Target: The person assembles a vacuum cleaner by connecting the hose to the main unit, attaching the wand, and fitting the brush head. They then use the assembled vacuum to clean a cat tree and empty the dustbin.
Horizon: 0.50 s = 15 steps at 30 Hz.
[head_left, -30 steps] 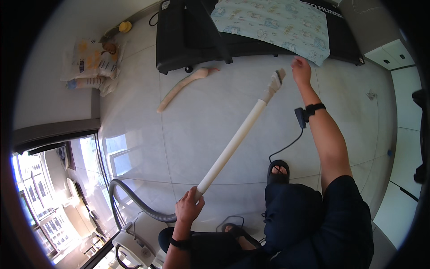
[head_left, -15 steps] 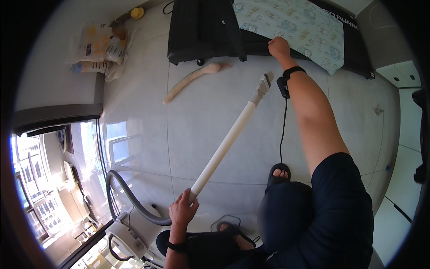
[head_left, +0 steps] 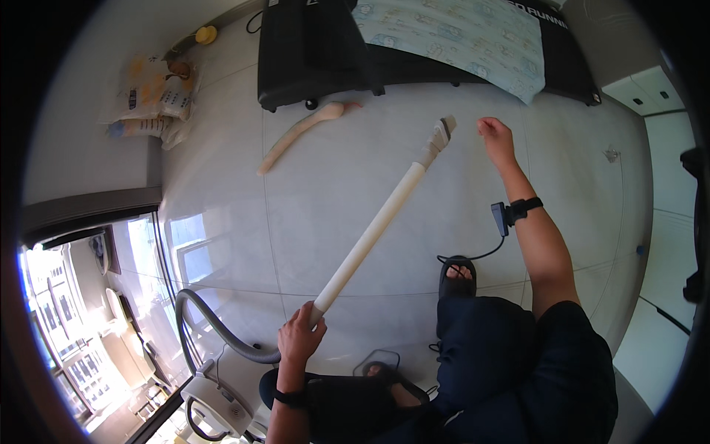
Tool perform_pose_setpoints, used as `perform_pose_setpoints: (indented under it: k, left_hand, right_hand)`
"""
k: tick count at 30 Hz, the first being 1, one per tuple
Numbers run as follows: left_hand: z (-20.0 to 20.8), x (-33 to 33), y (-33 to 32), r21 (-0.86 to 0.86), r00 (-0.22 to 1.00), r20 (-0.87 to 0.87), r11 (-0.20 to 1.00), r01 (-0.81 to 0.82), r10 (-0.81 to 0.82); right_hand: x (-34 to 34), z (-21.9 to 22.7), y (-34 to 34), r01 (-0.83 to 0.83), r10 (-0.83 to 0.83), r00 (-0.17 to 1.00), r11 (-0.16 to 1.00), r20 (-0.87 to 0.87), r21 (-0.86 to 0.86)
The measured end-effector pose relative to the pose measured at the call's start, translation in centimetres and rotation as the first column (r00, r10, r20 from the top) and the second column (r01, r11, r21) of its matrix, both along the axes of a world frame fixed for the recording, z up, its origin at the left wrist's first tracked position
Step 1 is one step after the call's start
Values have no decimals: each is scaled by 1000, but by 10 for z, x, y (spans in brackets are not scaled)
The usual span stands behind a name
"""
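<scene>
Largest item: treadmill (head_left: 318,70), across the far side of the tile floor (head_left: 333,192). Patterned cloth (head_left: 451,37) draped over its deck, one corner hanging past your near edge, probably as a cover.

Vacuum body (head_left: 211,405), lower left, by the door track. It sits close on your left, likely so the grey hose (head_left: 222,325) can reach without strain; the hose arches up and back down toward your grip.

Pale tube (head_left: 370,237): slants from your left side up to the middle of the floor. Your left hand (head_left: 299,337) is wrapped round its lower end, near where the hose arrives; the join itself is hidden. Gripping there probably lets you steer the full length from one end.

Long pale curved object (head_left: 296,137), kind unclear: lies on the floor near the treadmill, well apart from the tube.

Right hand (head_left: 497,140): fingers curled in, narrow, nothing visible inside; you cannot tell whether something tiny is pinched. It is off the tube, just beside the flat nozzle (head_left: 438,139) at the far end.

Smallest: black box (head_left: 501,218), strapped at your right wrist, presumably to leave the palm free.
</scene>
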<state>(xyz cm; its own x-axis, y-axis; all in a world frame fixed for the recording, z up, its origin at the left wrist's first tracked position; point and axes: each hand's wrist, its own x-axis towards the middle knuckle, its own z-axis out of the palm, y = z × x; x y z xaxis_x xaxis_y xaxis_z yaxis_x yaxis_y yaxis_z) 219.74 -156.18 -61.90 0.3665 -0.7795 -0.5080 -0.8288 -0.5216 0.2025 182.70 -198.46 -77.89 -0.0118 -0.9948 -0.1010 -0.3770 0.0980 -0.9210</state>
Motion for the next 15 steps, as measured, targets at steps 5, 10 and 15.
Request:
perform_pose_setpoints:
  k: [5, 10, 15]
  left_hand:
    - [1, 6, 6, -49, 998, -15, 997, 54, -55]
    - [3, 10, 13, -94, 996, -44, 992, 79, -83]
    - [1, 11, 16, -111, 992, -51, 988, 107, -114]
  right_hand:
    - [-23, -14, -5, 92, -230, 898, 932, 376, 351]
    - [-31, -9, -10, -2, -226, 864, 892, 450, 452]
    - [-31, -5, -1, 3, -253, 837, 888, 485, 459]
